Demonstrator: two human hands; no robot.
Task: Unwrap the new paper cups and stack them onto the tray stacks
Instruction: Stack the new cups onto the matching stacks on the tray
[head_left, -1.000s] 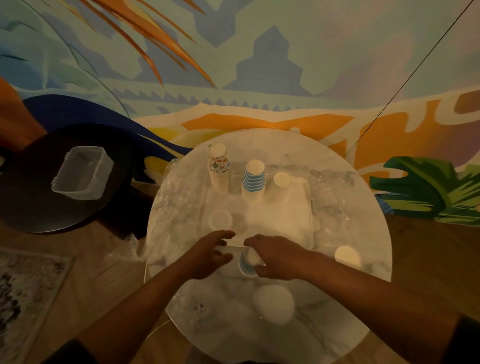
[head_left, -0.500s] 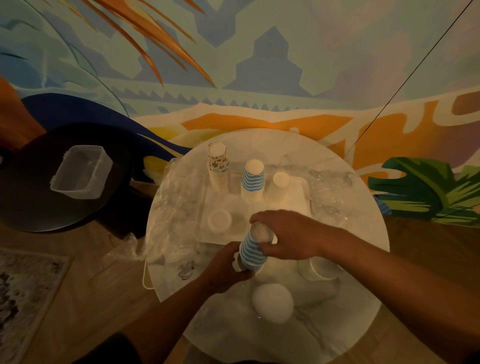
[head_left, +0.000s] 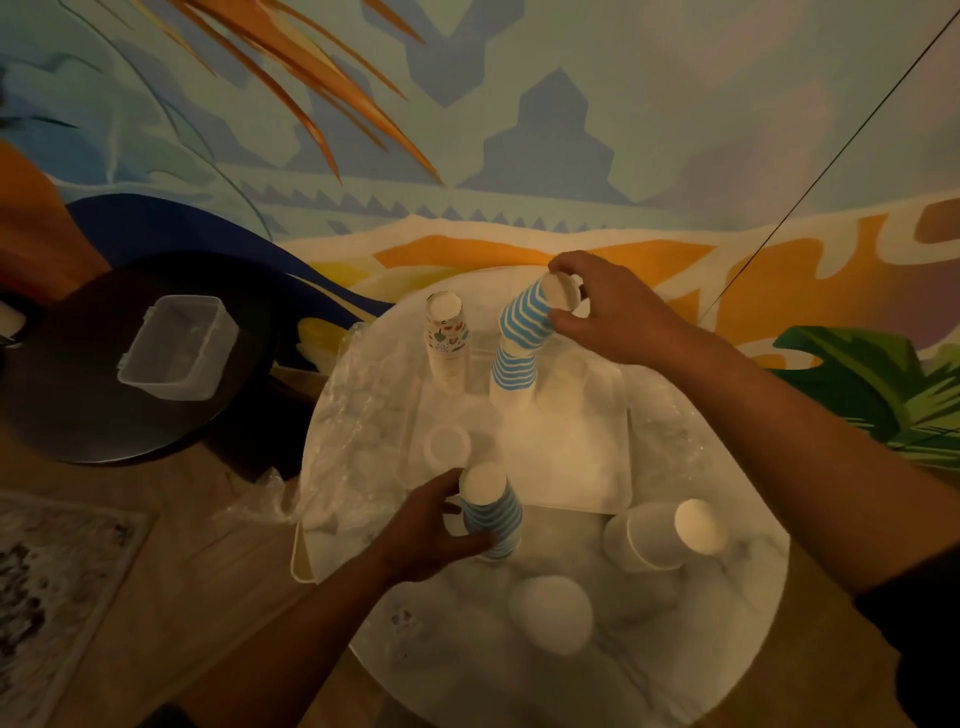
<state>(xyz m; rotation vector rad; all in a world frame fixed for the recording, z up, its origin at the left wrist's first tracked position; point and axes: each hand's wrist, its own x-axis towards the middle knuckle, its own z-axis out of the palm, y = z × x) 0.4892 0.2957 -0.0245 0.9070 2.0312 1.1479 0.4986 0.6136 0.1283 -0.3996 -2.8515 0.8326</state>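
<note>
Right hand (head_left: 613, 312): a bunch of blue striped cups (head_left: 530, 317) is pinched at the top by the fingers. The bunch is tilted and is being set on the blue stack (head_left: 511, 371) on the tray (head_left: 582, 467). It touches the stack but does not sit straight yet.

Left hand (head_left: 436, 530): a second bunch of blue cups (head_left: 491, 512) is gripped by curled fingers. It is held upside down at the near edge of the tray, by the table (head_left: 597, 670).

Done so far: these blue cups are out of their wrap. Clear wrap (head_left: 353, 415) is seen crumpled at the left of the table.

On the tray: a picture-print stack (head_left: 445, 338) stands left of the blue stack. A small white cup (head_left: 447, 446) sits near the tray's front left. A plain stack may be behind the right hand, but it is too faint to tell.

Left to do: the tilted bunch must be pushed down straight. The left bunch must be added too, most likely on the blue stack.

Still waiting: a sleeve of white cups (head_left: 670, 532) lies on its side to the right. It looks wrapped, though that is hard to tell. Another white stack (head_left: 550, 616) sits at the near side.

How far: about the middle, it is judged.
</note>
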